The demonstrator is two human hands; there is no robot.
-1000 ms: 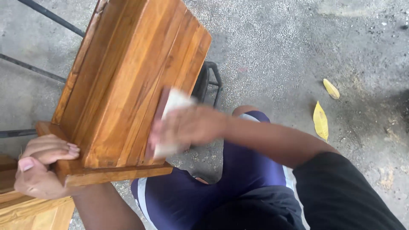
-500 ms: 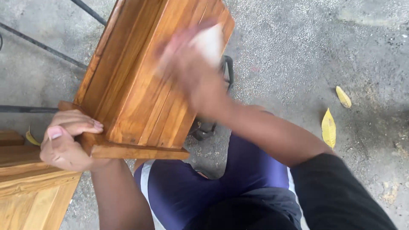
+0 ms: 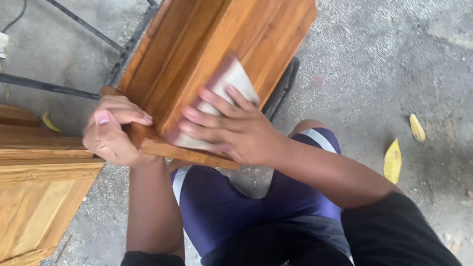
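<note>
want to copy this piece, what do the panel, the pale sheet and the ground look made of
Panel: wood, likely stained or oiled; warm orange-brown with visible grain and board joints. Sheet: looks like sandpaper, pale, thin and flexible. Ground: concrete, grey, speckled and rough.

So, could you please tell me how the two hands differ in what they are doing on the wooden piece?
The left hand is curled in a grip on the corner of the wooden piece, while the right hand lies flat with fingers spread. The right hand presses a pale sanding sheet against the wood; the left hand holds none. Both touch the same piece.
</note>
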